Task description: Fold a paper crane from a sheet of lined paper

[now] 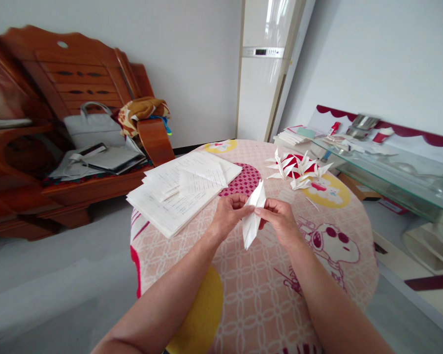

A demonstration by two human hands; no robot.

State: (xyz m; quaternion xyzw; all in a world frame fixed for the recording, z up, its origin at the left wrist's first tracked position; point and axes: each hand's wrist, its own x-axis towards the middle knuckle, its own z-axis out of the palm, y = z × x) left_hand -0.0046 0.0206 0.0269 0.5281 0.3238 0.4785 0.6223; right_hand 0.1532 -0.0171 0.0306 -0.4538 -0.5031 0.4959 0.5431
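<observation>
A folded white paper piece (251,216), long and pointed at both ends, hangs above the round table between both hands. My left hand (229,212) pinches its left side with closed fingers. Its right edge is pinched by my right hand (279,220), also with closed fingers. Behind the hands lies a stack of printed paper sheets (180,191). Several finished folded paper cranes (299,172) sit at the table's far right.
The table wears a pink cartoon-print cloth (266,290). A wooden bench (77,147) with a grey bag (94,129) and papers stands to the left. At the right is a glass shelf (391,167) holding small items. A white cabinet (262,73) stands behind.
</observation>
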